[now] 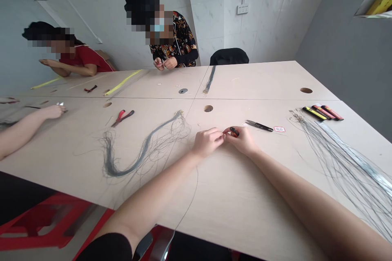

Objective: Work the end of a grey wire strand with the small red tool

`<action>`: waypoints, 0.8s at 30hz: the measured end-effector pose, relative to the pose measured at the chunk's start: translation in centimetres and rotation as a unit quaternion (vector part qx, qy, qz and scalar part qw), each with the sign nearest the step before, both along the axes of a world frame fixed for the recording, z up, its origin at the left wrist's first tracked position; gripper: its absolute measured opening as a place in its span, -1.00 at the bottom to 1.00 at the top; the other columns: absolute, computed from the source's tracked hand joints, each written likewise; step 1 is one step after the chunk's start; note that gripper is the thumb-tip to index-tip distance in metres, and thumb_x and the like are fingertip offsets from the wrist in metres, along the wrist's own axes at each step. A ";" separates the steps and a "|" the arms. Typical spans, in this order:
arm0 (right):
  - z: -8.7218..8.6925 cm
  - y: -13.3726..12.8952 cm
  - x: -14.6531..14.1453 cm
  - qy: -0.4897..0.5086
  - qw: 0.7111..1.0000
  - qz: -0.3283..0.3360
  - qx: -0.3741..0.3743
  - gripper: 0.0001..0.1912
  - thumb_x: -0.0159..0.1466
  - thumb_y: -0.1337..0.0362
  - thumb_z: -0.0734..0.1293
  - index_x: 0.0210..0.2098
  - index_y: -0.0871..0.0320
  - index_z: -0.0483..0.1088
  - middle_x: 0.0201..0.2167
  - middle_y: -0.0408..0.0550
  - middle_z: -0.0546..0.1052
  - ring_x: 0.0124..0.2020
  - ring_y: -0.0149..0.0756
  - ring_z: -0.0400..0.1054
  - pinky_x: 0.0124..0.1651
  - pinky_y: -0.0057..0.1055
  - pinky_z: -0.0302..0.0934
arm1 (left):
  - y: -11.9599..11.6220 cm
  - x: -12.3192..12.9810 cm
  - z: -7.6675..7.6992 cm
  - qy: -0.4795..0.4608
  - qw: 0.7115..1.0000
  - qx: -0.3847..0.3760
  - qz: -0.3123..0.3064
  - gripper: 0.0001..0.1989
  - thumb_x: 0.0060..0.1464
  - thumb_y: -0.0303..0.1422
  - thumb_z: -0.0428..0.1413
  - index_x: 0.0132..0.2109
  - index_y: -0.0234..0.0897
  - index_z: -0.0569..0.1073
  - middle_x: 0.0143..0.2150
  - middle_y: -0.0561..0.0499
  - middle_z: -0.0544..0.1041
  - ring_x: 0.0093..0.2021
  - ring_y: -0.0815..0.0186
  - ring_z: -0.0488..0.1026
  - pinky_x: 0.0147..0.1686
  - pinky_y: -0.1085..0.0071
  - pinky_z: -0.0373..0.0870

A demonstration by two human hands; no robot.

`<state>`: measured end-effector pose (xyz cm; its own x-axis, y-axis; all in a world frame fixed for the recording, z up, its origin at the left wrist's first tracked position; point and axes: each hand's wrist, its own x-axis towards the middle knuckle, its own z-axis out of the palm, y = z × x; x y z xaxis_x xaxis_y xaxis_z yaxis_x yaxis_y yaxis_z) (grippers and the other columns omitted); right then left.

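My right grip (243, 140) is closed round a small dark tool (234, 131) at mid-frame, slanting from upper left to lower right. My left grip (207, 142) lies just left of it, fingertips pinched, contents too small to tell.

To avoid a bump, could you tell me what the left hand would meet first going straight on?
Probably the right hand; the left hand points at its fingertips, though the gap is unclear.

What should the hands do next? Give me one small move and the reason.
I'd steady the left hand before shifting the dark object held in the right hand: the fingertips meet at a spot too small to make out, and a loose strand curves down past the left forearm toward the table's near edge, where it might tug.
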<state>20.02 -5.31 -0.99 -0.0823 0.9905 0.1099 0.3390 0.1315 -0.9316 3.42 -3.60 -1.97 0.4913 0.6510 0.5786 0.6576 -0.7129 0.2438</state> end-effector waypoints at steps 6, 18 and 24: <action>0.0 0.2 0.1 -0.001 1.000 0.017 -0.002 -0.72 -0.02 0.23 0.17 -0.45 0.22 0.45 -0.65 -0.25 0.10 -0.56 -0.46 -0.05 -0.48 -0.45 -0.11 | -0.3 0.5 0.4 -0.092 0.992 -0.089 -0.010 -0.87 0.03 -0.50 0.09 -0.40 -0.25 0.50 -0.38 0.07 0.56 -0.41 0.43 0.45 -0.41 0.52 0.27; 0.1 0.1 0.3 -0.011 1.000 0.007 -0.004 -0.74 0.01 0.18 0.23 -0.45 0.22 0.46 -0.66 -0.27 0.05 -0.58 -0.48 -0.10 -0.50 -0.46 -0.17 | -0.1 0.4 0.4 -0.100 0.991 -0.089 0.016 -0.88 0.03 -0.49 0.10 -0.45 -0.26 0.45 -0.45 0.09 0.50 -0.45 0.44 0.38 -0.43 0.52 0.22; 0.0 0.2 0.3 -0.015 1.000 0.004 -0.003 -0.75 0.00 0.19 0.22 -0.48 0.22 0.44 -0.66 -0.26 0.06 -0.57 -0.48 -0.11 -0.50 -0.46 -0.18 | 0.0 0.3 0.2 -0.063 0.995 -0.073 0.022 -0.86 0.05 -0.48 0.08 -0.44 -0.26 0.47 -0.45 0.08 0.50 -0.45 0.44 0.39 -0.44 0.52 0.22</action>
